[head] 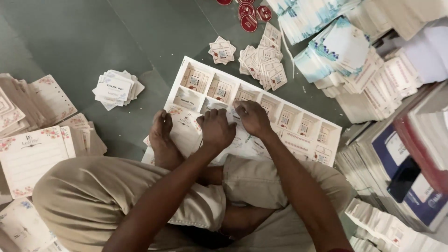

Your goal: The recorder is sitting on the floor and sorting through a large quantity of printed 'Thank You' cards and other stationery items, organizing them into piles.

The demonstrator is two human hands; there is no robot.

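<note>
Grey floor (116, 42) is covered around with stacks of printed cards. On it, before the crossed legs, a large white perforated card sheet (289, 121) is laid, its long axis running from upper left to lower right. Both the left hand (216, 128) and right hand (253, 117) are pressed on it, fingers bent, pinching a small piece.

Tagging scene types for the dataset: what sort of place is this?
Probably a print-finishing or stationery workshop, with work done on the floor. Both hands, left and right, press on a die-cut printed sheet; loose small cards and stacks of printed paper lie around.
</note>
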